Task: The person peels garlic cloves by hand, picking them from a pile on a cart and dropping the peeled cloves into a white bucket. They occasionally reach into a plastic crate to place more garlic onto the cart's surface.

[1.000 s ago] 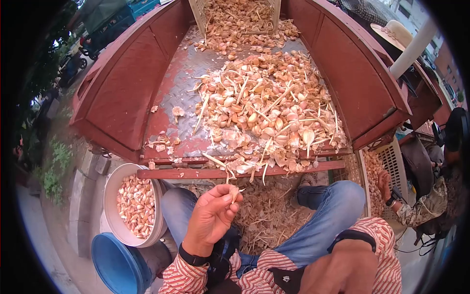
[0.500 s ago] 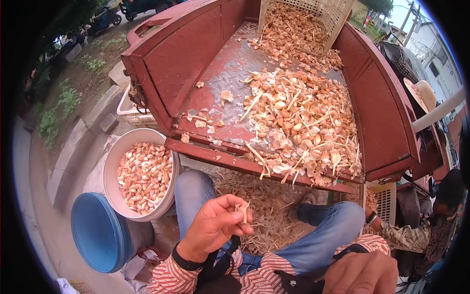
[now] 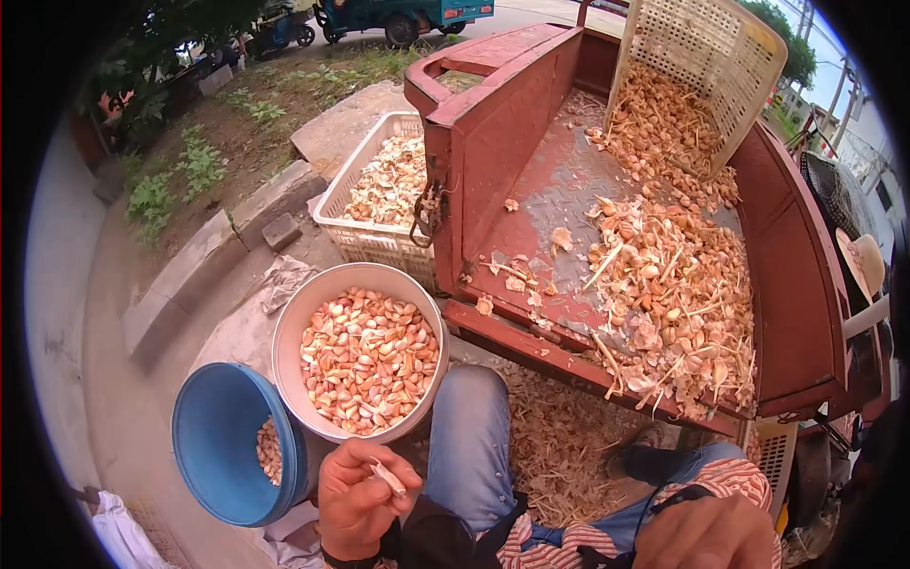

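My left hand (image 3: 365, 495) is closed in a pinch on a small pale garlic clove (image 3: 388, 477), just in front of the white bucket. That bucket (image 3: 286, 353) is well filled with peeled-apart garlic cloves (image 3: 365, 360). Beside it a blue bucket (image 3: 213, 446) leans, with some cloves low inside. Over my right leg, at the bottom edge, my right hand (image 3: 706, 533) is curled with its back toward me; whatever its fingers hold is hidden. Beyond my knees, a heap of loose garlic and dry stalks (image 3: 673, 303) lies on the red cart bed (image 3: 545, 237).
A cream plastic crate (image 3: 754, 71) lies tipped at the back of the cart, garlic spilling out. Another crate (image 3: 327, 220) of garlic stands left of the cart. Husks (image 3: 559, 455) litter the ground between my legs. Concrete kerb blocks (image 3: 175, 284) run along the left.
My view has swung left, bringing the filled crate and the blue bucket's cloves into sight. My left hand, still pinching the piece, has moved left and down toward the buckets.
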The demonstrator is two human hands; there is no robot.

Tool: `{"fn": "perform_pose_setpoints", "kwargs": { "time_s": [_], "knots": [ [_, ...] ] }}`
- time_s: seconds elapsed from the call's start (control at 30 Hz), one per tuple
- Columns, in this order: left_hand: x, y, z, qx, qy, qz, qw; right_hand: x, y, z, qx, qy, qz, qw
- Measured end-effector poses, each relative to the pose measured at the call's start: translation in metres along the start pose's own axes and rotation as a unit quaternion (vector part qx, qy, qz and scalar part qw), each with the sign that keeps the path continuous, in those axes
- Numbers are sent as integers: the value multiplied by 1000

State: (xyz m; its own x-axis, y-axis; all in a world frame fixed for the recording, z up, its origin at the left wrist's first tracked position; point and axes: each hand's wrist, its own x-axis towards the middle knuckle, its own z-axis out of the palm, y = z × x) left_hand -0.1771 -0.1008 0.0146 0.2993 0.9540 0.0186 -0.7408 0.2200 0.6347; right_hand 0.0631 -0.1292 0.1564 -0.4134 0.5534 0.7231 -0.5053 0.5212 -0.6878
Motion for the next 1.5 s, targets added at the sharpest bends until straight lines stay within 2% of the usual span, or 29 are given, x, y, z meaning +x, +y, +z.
{"fn": "perform_pose_setpoints", "kwargs": {
  "time_s": [0.07,0.2,0.3,0.33,0.4,0.47,0.5,0.53,0.6,0.63,0.67,0.73,0.8,0.87,0.93,1.07,1.1,1.2,1.27,1.33,1.37,1.4,1.47,1.5],
  "knots": [
    [-2,-2,-7,11,7,25,1000,1,4,-3,16,-15,-7,1000],
    [0,-9,-11,2,24,17,1000,-5,3,-3,9,-1,6,1000],
    [6,-11,-8,-12,49,35,998,-5,4,-11,2,-45,7,999],
    [3,-12,-8,-14,63,31,997,-14,14,-20,63,-51,45,996],
    [2,-12,-6,-30,13,83,996,-26,42,-20,-79,60,125,987],
    [0,-9,15,-63,-41,104,992,-26,91,-22,-161,145,221,951],
    [0,-7,34,-64,-98,91,989,-32,114,-32,-312,104,178,927],
    [3,-8,52,-47,-169,69,982,-38,128,-43,-454,52,134,879],
    [11,-6,78,-12,-293,32,955,-59,120,-63,-496,7,223,839],
    [31,2,78,12,-436,-122,892,-75,115,-80,-527,30,250,812],
    [48,10,76,36,-555,-273,785,-93,109,-98,-553,54,277,784],
    [45,-22,101,-121,-558,-118,812,-119,94,-134,-636,100,346,683],
    [36,-53,122,-226,-551,-8,803,-144,89,-168,-675,102,349,642],
    [30,-70,133,-275,-539,39,795,-152,87,-187,-681,75,364,631],
    [24,-81,144,-307,-518,73,795,-158,93,-200,-684,68,348,637],
    [16,-96,153,-329,-496,106,797,-161,86,-205,-696,18,367,617],
    [13,-99,156,-338,-486,104,800,-162,82,-201,-707,29,352,613],
    [14,-102,163,-343,-488,68,799,-167,67,-189,-647,112,355,665],
    [16,-103,167,-330,-496,41,802,-166,55,-177,-512,245,418,709],
    [17,-102,167,-283,-506,25,814,-178,53,-176,-299,367,352,808],
    [19,-101,165,-247,-515,18,821,-184,45,-173,-230,395,332,825],
    [26,-96,157,-188,-528,16,828,-181,34,-164,-161,420,308,838],
    [46,-82,119,42,-515,77,853,-194,25,-159,8,440,260,860],
    [25,-79,132,191,-239,155,939,-201,23,-158,70,424,225,874]
  ]
}}
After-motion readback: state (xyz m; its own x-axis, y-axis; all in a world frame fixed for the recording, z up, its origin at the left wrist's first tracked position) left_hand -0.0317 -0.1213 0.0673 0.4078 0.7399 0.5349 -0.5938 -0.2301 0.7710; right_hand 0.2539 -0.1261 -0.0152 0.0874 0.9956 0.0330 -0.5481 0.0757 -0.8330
